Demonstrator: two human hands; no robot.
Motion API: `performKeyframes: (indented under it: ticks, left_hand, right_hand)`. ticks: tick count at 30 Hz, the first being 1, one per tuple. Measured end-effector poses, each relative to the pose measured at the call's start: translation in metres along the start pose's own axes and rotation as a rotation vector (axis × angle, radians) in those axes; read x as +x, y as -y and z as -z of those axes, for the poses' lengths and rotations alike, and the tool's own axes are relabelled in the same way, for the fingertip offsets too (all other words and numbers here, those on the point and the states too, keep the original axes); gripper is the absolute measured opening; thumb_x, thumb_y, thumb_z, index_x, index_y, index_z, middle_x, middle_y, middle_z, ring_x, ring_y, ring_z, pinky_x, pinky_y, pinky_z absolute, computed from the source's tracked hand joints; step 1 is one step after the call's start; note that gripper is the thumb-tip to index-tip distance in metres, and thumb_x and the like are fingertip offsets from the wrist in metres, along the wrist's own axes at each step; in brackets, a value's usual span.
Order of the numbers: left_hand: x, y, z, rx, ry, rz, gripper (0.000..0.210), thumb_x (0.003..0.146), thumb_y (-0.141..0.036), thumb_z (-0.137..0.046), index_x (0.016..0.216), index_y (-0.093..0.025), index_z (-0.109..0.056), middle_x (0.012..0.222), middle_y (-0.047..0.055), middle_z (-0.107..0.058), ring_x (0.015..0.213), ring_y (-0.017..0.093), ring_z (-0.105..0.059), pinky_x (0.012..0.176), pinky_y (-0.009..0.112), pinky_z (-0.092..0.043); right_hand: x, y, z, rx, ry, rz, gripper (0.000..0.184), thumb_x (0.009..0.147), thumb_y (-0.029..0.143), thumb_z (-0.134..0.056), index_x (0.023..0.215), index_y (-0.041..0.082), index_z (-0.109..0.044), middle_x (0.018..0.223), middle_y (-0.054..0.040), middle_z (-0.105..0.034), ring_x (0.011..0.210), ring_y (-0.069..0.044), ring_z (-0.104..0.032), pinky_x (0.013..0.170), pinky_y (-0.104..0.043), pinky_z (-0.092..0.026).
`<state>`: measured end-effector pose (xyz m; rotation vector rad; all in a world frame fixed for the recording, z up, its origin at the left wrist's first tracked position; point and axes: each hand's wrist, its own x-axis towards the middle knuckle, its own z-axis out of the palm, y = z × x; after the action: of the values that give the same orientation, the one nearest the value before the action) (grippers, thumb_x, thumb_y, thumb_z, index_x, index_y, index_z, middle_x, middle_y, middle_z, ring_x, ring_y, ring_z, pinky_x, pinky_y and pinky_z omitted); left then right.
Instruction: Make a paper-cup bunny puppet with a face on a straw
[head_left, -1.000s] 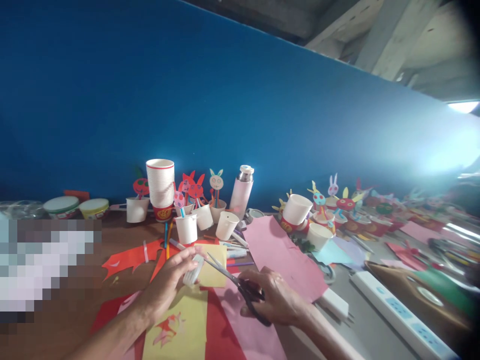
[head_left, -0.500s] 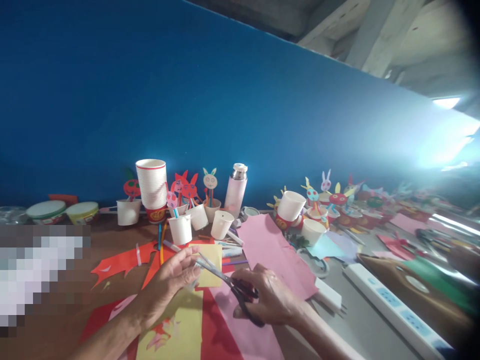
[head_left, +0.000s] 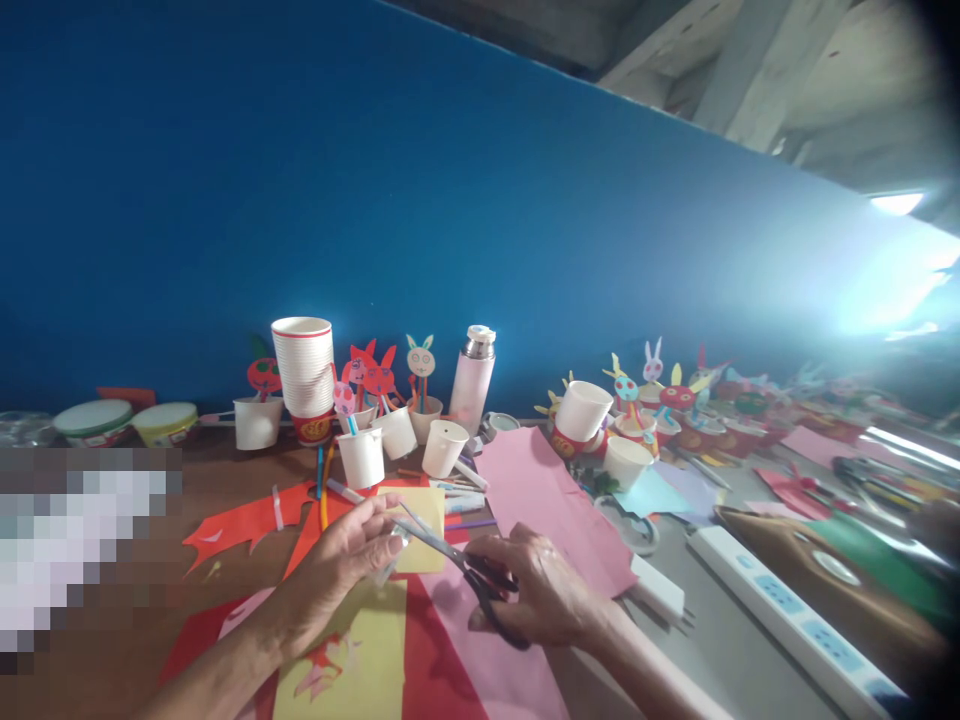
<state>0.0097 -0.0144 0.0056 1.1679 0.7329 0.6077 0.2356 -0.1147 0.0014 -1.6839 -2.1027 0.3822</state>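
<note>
My right hand point(head_left: 536, 590) has its fingers through the dark handles of a pair of scissors point(head_left: 450, 553), whose blades point left and look slightly apart. The blade tips reach my left hand point(head_left: 356, 550), which pinches a small whitish piece of paper point(head_left: 400, 532) between thumb and fingers. Its full shape is hidden by the fingers. Beneath the blades lies a small yellow sheet point(head_left: 427, 505). Nearer to me, a larger yellow sheet point(head_left: 375, 660) carries orange and pink paper scraps point(head_left: 330, 665), on top of red and pink paper.
White paper cups point(head_left: 362, 458) with paper animal heads line the blue wall, beside a tall cup stack point(head_left: 302, 365) and a pink thermos point(head_left: 472, 385). Orange paper point(head_left: 247, 522) lies left. Pink paper point(head_left: 551, 510) and a white power strip point(head_left: 795, 610) lie right. Markers point(head_left: 457, 503) lie behind my hands.
My right hand and the scissors have shifted very slightly, and the blade tips look a little further apart. My left hand keeps its pinch in nearly the same place.
</note>
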Motion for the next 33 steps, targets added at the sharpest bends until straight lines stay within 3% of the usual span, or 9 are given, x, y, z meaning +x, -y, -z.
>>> performKeyframes:
  ticks: [8,15,20,24,28,33]
  left_hand:
    - [0.000,-0.005,0.001,-0.070,-0.113,0.032,0.062,0.066,-0.038,-0.073,0.119,-0.021,-0.045,0.118,0.008,-0.061,0.116,0.025,-0.050,0.082,0.030,-0.045]
    - [0.005,-0.006,0.013,0.018,-0.121,0.038,0.055,0.075,-0.040,-0.063,0.123,-0.023,-0.041,0.113,0.008,-0.061,0.098,0.021,-0.057,0.068,0.025,-0.046]
    - [0.005,-0.006,0.017,0.080,-0.084,-0.040,0.057,0.075,-0.041,-0.063,0.124,-0.024,-0.041,0.116,0.008,-0.056,0.104,0.023,-0.054,0.070,0.027,-0.048]
    - [0.003,-0.009,0.013,0.126,-0.093,-0.039,0.062,0.073,-0.046,-0.063,0.126,-0.021,-0.041,0.102,0.008,-0.060,0.101,0.025,-0.056,0.064,0.027,-0.050]
    - [0.003,-0.010,0.011,0.133,-0.127,-0.016,0.066,0.070,-0.047,-0.066,0.125,-0.018,-0.042,0.110,0.011,-0.056,0.106,0.028,-0.054,0.060,0.028,-0.052]
    - [0.006,-0.006,0.014,0.131,-0.013,-0.028,0.066,0.075,-0.044,-0.063,0.128,-0.017,-0.032,0.122,0.016,-0.047,0.111,0.031,-0.050,0.058,0.031,-0.054]
  right_hand:
    - [-0.002,-0.003,0.001,-0.007,0.009,-0.039,0.032,0.065,0.045,-0.072,0.090,0.027,-0.061,0.068,0.0067,-0.064,0.061,-0.013,-0.051,0.068,-0.022,-0.035]
    - [-0.001,-0.005,0.002,0.008,0.037,-0.040,0.036,0.065,0.049,-0.071,0.092,0.026,-0.063,0.069,0.0047,-0.064,0.063,-0.014,-0.051,0.068,-0.023,-0.035]
    - [-0.001,-0.006,0.001,0.012,0.039,-0.054,0.037,0.067,0.048,-0.069,0.097,0.027,-0.063,0.073,0.0038,-0.066,0.066,-0.015,-0.052,0.066,-0.023,-0.035]
    - [-0.002,-0.009,0.001,0.011,0.034,-0.079,0.039,0.066,0.045,-0.071,0.100,0.028,-0.062,0.075,0.0032,-0.067,0.070,-0.016,-0.053,0.064,-0.023,-0.035]
    - [-0.002,-0.012,-0.001,0.009,0.039,-0.072,0.040,0.065,0.045,-0.071,0.100,0.028,-0.063,0.076,0.0025,-0.067,0.071,-0.017,-0.053,0.064,-0.024,-0.035]
    - [-0.002,-0.011,-0.005,-0.004,0.015,-0.034,0.035,0.068,0.046,-0.069,0.095,0.025,-0.064,0.072,0.0025,-0.065,0.063,-0.014,-0.052,0.067,-0.025,-0.036]
